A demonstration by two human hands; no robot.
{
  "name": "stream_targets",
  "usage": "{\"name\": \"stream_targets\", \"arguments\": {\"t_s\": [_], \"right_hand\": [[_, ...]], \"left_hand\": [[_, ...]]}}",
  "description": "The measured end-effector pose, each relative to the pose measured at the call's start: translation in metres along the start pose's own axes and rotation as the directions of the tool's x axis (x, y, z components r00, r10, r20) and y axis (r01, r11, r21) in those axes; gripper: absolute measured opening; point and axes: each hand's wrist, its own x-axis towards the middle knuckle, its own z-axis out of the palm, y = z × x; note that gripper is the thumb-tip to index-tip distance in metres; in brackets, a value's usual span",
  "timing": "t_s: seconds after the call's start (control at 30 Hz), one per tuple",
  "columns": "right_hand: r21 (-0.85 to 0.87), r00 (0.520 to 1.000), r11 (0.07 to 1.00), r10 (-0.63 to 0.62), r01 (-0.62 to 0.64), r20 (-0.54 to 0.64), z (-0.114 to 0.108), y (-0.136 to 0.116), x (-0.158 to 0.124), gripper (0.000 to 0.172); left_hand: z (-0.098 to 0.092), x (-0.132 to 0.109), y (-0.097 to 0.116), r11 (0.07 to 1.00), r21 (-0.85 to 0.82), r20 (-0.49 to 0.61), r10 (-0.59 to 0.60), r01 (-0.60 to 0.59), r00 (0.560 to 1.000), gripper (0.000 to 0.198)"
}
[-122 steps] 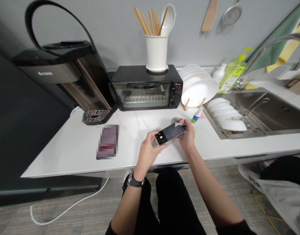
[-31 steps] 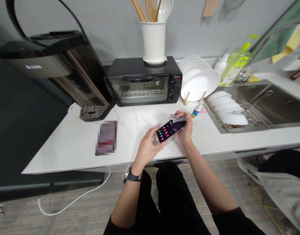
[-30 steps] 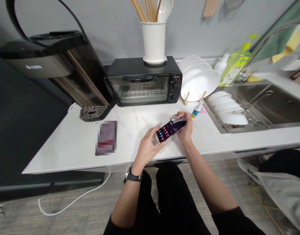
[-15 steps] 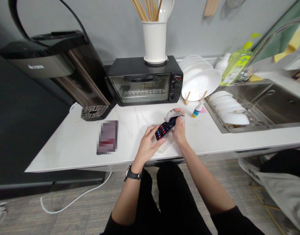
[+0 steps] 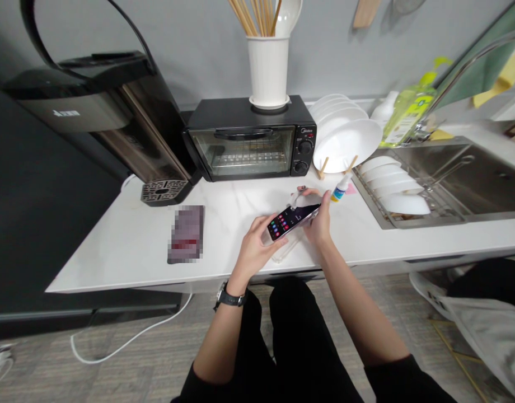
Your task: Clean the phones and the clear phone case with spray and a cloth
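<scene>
A smartphone (image 5: 288,220) with its screen lit and icons showing is tilted above the white counter. My left hand (image 5: 256,244) grips its lower left end, thumb along the near edge. At the phone's upper right end is my right hand (image 5: 321,228), closed around a pale grey cloth (image 5: 304,199) that lies against the far edge and back. The thumb points up beside the phone's corner; some right fingers are hidden behind the phone. Underneath, a clear phone case (image 5: 282,254) rests on the counter, partly covered. A small spray bottle (image 5: 340,187) stands just beyond my right hand.
Behind stands a toaster oven (image 5: 253,151) with a white chopstick holder (image 5: 268,70) on top. A drink dispenser (image 5: 110,112) and a pixelated dark flat item (image 5: 187,234) are left. Racked plates (image 5: 345,143), a sink (image 5: 488,168) with bowls, and another person's grey garment (image 5: 484,324) are right.
My right hand has slid from over the screen's upper end to the phone's outer edge, taking the cloth behind it. More of the screen now shows. The left hand keeps its hold.
</scene>
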Motion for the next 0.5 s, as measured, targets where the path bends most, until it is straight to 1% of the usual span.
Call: {"name": "stream_targets", "arguments": {"t_s": [0.07, 0.13, 0.17, 0.23, 0.3, 0.37, 0.43, 0.47, 0.5], "right_hand": [[0.067, 1.000, 0.998, 0.015, -0.013, -0.028, 0.006, 0.003, -0.001, 0.052], [0.086, 0.999, 0.996, -0.004, 0.008, -0.047, 0.012, 0.008, -0.009, 0.051], [0.056, 0.998, 0.998, -0.023, 0.025, -0.053, 0.014, 0.011, -0.014, 0.053], [-0.079, 0.997, 0.995, -0.058, 0.054, -0.049, 0.013, 0.016, -0.023, 0.058], [-0.272, 0.996, 0.958, -0.088, 0.088, 0.012, 0.006, 0.019, -0.029, 0.064], [-0.440, 0.985, 0.884, -0.111, 0.159, 0.134, -0.004, 0.016, -0.030, 0.075], [-0.530, 0.958, 0.808, -0.143, 0.257, 0.248, -0.011, 0.010, -0.027, 0.090], [-0.551, 0.945, 0.779, -0.162, 0.299, 0.284, -0.014, 0.007, -0.026, 0.094], [-0.562, 0.935, 0.760, -0.177, 0.327, 0.306, -0.016, 0.004, -0.025, 0.094]], "left_hand": [[0.001, 0.000, -0.002, 1.000, 0.017, 0.008, 0.007, -0.007, 1.000, 0.063], [0.001, 0.000, -0.003, 1.000, 0.011, 0.008, 0.024, -0.024, 1.000, 0.062], [0.000, 0.000, -0.004, 0.999, 0.001, 0.005, 0.032, -0.032, 0.999, 0.061], [-0.001, 0.001, -0.005, 0.999, -0.024, 0.001, 0.044, -0.044, 0.999, 0.060], [-0.002, 0.001, -0.006, 0.998, -0.050, 0.002, 0.049, -0.049, 0.999, 0.061], [-0.003, 0.001, -0.006, 0.996, -0.069, 0.007, 0.055, -0.054, 0.998, 0.061], [-0.003, 0.001, -0.005, 0.995, -0.082, 0.016, 0.060, -0.058, 0.998, 0.060], [-0.004, 0.001, -0.005, 0.994, -0.087, 0.022, 0.062, -0.060, 0.998, 0.060], [-0.004, 0.001, -0.005, 0.994, -0.092, 0.028, 0.064, -0.061, 0.998, 0.059]]}}
